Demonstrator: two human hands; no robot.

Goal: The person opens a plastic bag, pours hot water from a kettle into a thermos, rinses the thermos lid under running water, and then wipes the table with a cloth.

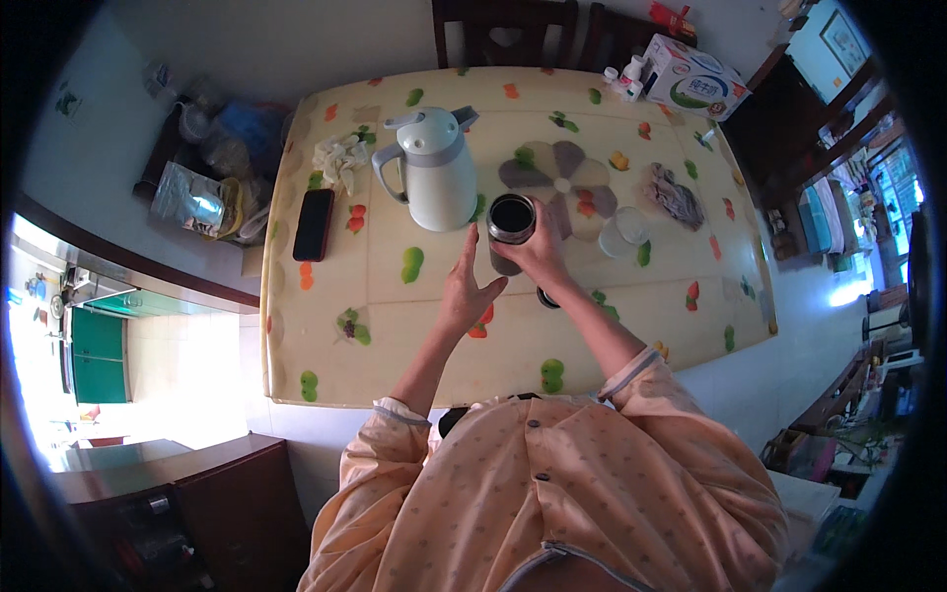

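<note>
My right hand point(538, 248) is wrapped around an uncapped cylindrical bottle point(506, 255) with a metal rim and a dark inside. To the left of the bottle, my left hand point(467, 290) has its thumb and fingers apart and holds nothing. A pale thermos jug point(440, 174) with grey handle and spout stands just beyond my left hand. Partly hidden under my right forearm lies a small dark round object point(547, 299), perhaps a lid. A clear drinking glass point(624, 232) is to the right of my right hand.
A fruit-patterned tablecloth point(414, 333) covers the table. On it are a phone point(313, 225), crumpled white tissue or plastic point(341, 160), a crumpled greyish cloth point(675, 196), small white bottles point(632, 72) and a milk carton box point(694, 80). Dark chairs point(507, 33) stand behind.
</note>
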